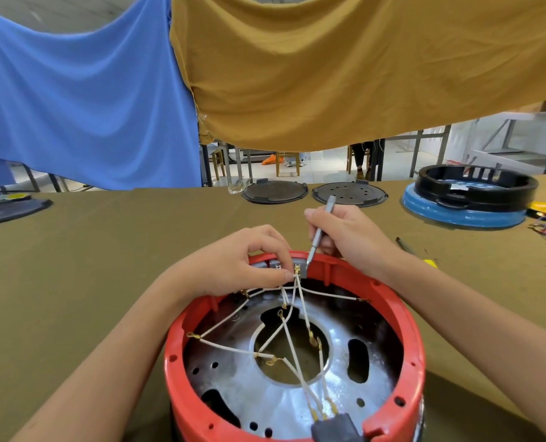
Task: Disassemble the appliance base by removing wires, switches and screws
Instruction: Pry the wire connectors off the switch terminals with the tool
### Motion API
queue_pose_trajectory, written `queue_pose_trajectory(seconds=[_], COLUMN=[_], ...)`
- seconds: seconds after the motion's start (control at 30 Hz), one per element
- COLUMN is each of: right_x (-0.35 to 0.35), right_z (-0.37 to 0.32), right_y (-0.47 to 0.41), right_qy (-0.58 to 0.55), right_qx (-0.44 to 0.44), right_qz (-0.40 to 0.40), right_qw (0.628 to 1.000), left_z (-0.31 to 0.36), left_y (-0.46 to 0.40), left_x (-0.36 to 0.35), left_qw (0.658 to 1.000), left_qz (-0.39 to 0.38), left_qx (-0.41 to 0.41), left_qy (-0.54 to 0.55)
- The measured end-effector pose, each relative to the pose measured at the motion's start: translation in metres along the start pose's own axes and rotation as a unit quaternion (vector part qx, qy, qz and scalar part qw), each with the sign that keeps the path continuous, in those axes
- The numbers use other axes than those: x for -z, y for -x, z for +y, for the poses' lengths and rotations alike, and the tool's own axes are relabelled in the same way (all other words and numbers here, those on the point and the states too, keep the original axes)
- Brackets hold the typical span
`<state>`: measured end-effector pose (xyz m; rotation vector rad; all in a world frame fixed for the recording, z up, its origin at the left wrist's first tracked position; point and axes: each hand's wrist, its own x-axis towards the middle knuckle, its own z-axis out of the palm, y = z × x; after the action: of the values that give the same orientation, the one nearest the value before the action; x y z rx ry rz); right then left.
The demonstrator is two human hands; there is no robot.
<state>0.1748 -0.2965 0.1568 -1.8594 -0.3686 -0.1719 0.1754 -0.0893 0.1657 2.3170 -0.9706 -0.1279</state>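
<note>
Right now the red appliance base [297,362] sits upside down on the desk [105,250] just in front of me, its white wires [292,355] fanning across the metal plate inside. My left hand [246,260] is curled at the far rim, thumb and fingertips pinched on a small grey switch [299,271] where several wires meet. My right hand [348,237] is closed around a slim screwdriver [319,232], its tip touching that switch.
</note>
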Motion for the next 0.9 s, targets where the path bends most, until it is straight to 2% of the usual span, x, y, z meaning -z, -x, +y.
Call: queue_pose_trajectory(seconds=[0.1, 0.3, 0.6, 0.9], right_x=[0.001, 0.0006, 0.0007, 0.0008], right_z=[0.0024, 0.0033, 0.0018, 0.0007], right_y=[0.0004, 0.0016, 0.0005, 0.0024], right_qy=[-0.02, 0.021, 0.006, -0.004], right_qx=[0.039, 0.085, 0.036, 0.046], right_qz=[0.018, 0.016, 0.002, 0.004], right_qw=[0.999, 0.996, 0.999, 0.999], left_z=[0.0012, 0.0023, 0.0016, 0.0005], left_y=[-0.0002, 0.0002, -0.0004, -0.0003], left_x=[-0.0003, -0.0003, -0.0006, -0.0005], left_qw=[1.0, 1.0, 1.0, 1.0], left_qz=[-0.001, -0.001, -0.001, -0.005], left_qx=[0.0, 0.0, -0.002, -0.006], left_qy=[0.002, 0.001, 0.005, 0.001])
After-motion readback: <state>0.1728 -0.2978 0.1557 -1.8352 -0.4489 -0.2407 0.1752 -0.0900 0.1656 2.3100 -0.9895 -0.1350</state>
